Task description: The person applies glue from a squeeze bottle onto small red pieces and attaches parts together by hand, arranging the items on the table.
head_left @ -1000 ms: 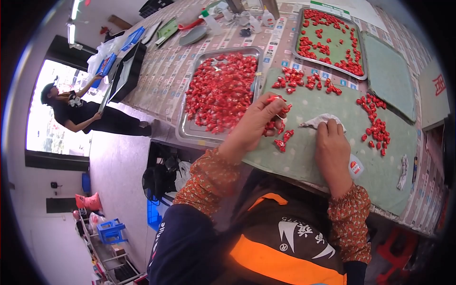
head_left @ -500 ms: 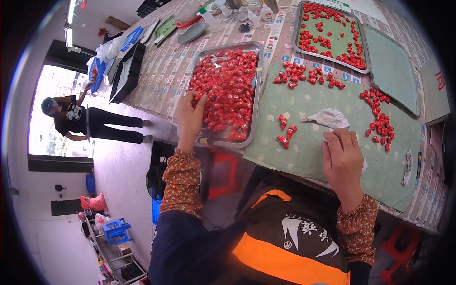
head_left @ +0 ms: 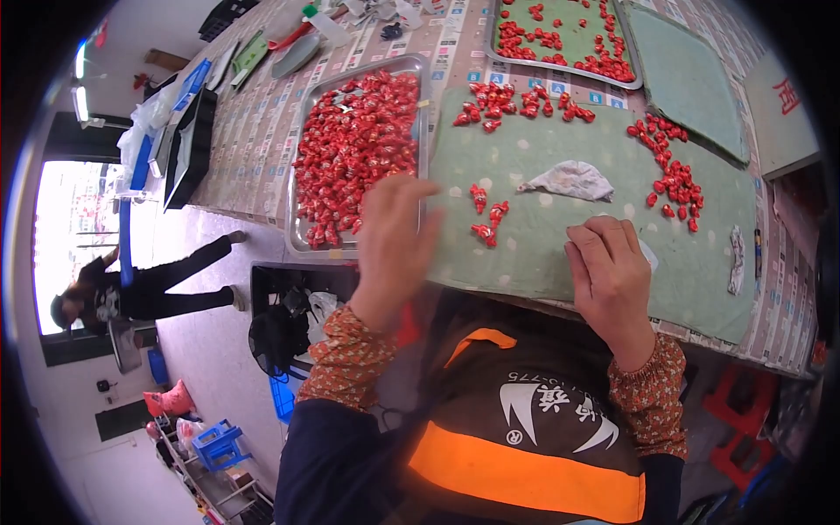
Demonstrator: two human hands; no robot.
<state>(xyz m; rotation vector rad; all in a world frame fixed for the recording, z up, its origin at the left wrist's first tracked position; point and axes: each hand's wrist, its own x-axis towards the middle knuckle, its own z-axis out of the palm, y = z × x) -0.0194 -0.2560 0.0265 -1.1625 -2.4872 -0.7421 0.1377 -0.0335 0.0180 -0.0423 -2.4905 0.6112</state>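
Observation:
My left hand (head_left: 394, 249) is smeared by motion above the table's front edge, between the metal tray (head_left: 423, 114) and the green mat (head_left: 542, 236). Whether its blurred fingers hold anything cannot be made out. The tray is heaped with small glossy red pieces (head_left: 359, 149). Over the mat's front part, my right hand (head_left: 614, 280) has its fingers curled in and pressed together; what lies inside them is hidden. A bit of white material (head_left: 648, 255) shows beside its knuckles. Just beyond it lies a crumpled whitish cloth (head_left: 573, 181). A few red pieces (head_left: 488, 219) lie on the mat between my hands.
More red pieces sit in groups along the mat's far (head_left: 494, 103) and right (head_left: 678, 184) sides. A second tray (head_left: 560, 66) with red pieces stands behind. Bottles (head_left: 328, 26) are at the back left. Another person (head_left: 131, 293) stands by the bright doorway.
My left hand has moved from the heaped tray rightward toward the mat. My right hand stays curled near the cloth. The view has shifted, and the person in the background has changed pose.

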